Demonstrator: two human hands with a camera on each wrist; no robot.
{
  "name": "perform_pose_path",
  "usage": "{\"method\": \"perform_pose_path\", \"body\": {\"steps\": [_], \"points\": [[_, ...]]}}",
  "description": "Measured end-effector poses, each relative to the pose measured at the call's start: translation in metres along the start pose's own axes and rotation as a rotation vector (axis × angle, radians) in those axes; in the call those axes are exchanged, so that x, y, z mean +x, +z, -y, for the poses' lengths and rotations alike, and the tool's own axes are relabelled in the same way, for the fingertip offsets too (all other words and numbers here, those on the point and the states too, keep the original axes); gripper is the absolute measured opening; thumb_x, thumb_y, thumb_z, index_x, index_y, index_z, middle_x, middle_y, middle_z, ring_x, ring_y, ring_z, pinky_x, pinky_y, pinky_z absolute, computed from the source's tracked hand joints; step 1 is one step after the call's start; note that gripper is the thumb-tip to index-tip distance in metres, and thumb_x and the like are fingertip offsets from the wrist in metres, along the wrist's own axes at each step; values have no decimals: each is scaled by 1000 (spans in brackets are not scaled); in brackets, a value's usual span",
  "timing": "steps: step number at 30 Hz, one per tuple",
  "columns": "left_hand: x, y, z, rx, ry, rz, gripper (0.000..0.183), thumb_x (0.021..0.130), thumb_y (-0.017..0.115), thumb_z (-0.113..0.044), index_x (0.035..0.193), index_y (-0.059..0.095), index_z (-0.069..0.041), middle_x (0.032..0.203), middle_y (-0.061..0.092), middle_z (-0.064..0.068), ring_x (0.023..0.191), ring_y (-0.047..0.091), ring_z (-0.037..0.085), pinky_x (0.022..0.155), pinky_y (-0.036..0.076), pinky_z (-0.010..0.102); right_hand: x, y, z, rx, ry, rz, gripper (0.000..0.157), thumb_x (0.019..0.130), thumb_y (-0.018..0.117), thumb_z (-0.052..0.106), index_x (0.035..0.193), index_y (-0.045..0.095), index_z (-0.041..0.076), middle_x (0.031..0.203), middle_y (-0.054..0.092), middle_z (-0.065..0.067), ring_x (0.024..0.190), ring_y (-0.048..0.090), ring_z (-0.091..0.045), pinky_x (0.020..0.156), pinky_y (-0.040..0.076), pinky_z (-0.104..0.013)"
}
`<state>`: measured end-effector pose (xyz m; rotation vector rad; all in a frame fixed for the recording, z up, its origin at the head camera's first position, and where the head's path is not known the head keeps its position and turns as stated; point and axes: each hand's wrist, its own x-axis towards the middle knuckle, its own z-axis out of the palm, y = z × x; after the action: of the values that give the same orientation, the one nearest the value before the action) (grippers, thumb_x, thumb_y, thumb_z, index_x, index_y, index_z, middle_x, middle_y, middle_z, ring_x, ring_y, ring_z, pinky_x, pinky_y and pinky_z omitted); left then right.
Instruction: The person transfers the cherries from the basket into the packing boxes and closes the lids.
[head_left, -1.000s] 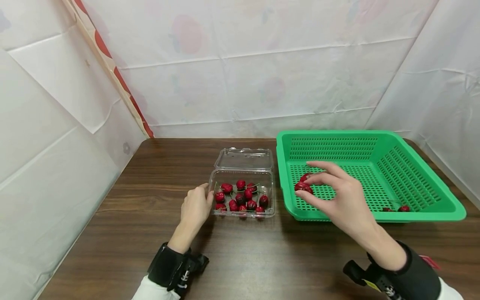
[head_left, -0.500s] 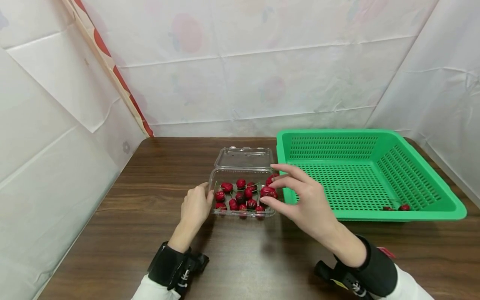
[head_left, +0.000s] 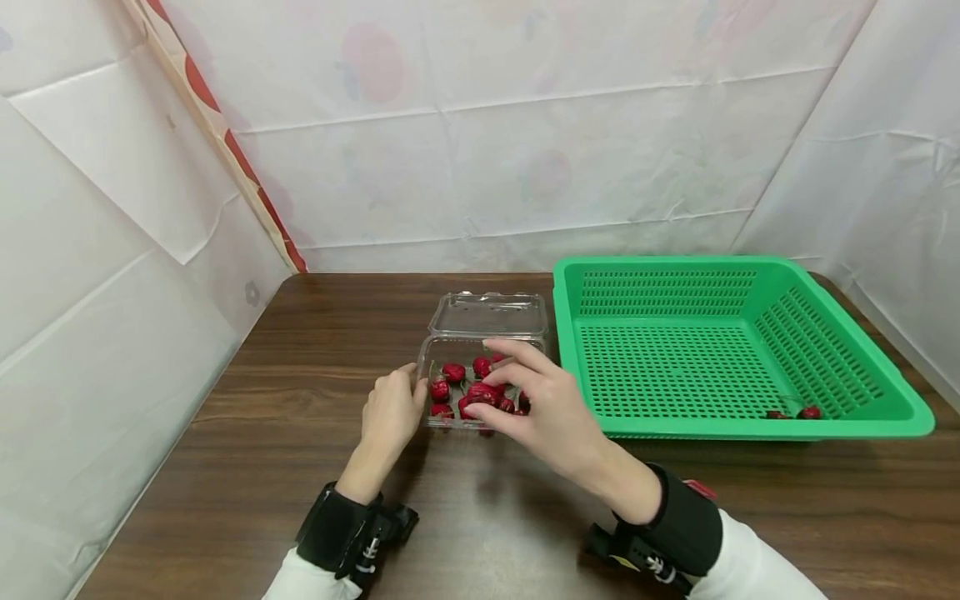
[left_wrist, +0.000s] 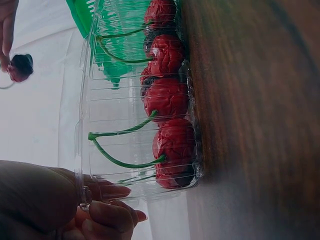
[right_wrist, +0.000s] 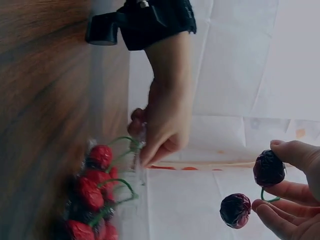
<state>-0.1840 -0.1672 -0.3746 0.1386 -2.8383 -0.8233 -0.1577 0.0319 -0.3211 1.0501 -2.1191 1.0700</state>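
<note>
A clear plastic clamshell box (left_wrist: pixel 117 102) stands on the table with its lid (head_left: pixel 491 315) folded back. Wrinkled red cherries (head_left: pixel 453 374) with green stems lie inside. At the box's left side, my left hand (head_left: pixel 390 412) pinches the rim between thumb and fingers. My right hand (head_left: pixel 551 408) is above the box, pinching a pair of cherries (right_wrist: pixel 269 168) joined by a green stem. Thumb and fingers hold one cherry of the pair; the other hangs beside the fingertips. In the head view this hand hides the right part of the box.
Right of the box stands a green perforated basket (head_left: pixel 675 429), close to its side. A few cherries (head_left: pixel 808 412) lie in the basket's front right corner. White sheeting (head_left: pixel 480 167) hangs behind and at both sides of the dark wooden table (head_left: pixel 285 400).
My right hand has moved left, from over the basket's left side to above the box, carrying the cherry pair. The left hand has stayed at the box's rim.
</note>
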Motion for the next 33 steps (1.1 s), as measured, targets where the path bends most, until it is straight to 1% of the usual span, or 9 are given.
{"method": "perform_pose_path", "body": {"steps": [6,10,14,17,22,25,29,33], "points": [[1,0,0,4,-3,-4,32,87,54,-14,113,57,5,71,62,11,47,46,17,38,34,30,0,18,-6,-14,22,24,21,68,77,16,80,64,5,117,52,-10,99,55,-18,62,45,-22],[1,0,1,12,-5,-2,33,87,54,-14,113,56,5,77,63,13,49,47,19,39,35,32,-1,29,-12,-32,44,34,19,69,76,17,79,63,6,116,53,-10,93,58,-16,64,44,-19],[1,0,1,12,-3,0,32,87,54,-14,113,57,5,74,63,13,47,46,18,39,35,31,0,39,-18,-19,81,54,18,69,76,17,77,63,6,114,55,-9,86,59,-15,62,44,-19],[1,0,1,10,-3,0,32,87,54,-13,113,57,6,70,62,12,46,46,18,38,34,31,1,45,-22,-27,125,103,18,70,75,18,77,63,5,115,55,-9,78,61,-13,61,44,-20],[1,1,2,12,1,-5,31,86,55,-13,112,57,6,70,61,11,49,47,19,40,36,32,2,53,-27,-93,198,245,19,73,73,21,77,64,4,115,54,-13,68,61,-14,61,45,-20],[2,1,2,13,4,-9,32,86,55,-13,111,57,6,71,62,12,49,48,20,40,36,33,2,56,-30,-124,219,304,20,74,72,21,76,64,3,115,54,-15,62,60,-14,60,45,-20],[2,1,2,15,9,-14,32,86,55,-13,111,58,6,74,63,14,51,50,21,41,37,35,2,59,-33,-161,220,333,19,74,72,20,76,64,3,116,53,-16,61,59,-13,59,45,-20],[2,1,3,12,6,-11,32,86,55,-14,112,57,6,74,63,14,51,50,21,41,38,35,3,61,-34,-201,212,361,18,76,71,20,77,63,3,118,52,-15,67,60,-15,59,45,-21]]}}
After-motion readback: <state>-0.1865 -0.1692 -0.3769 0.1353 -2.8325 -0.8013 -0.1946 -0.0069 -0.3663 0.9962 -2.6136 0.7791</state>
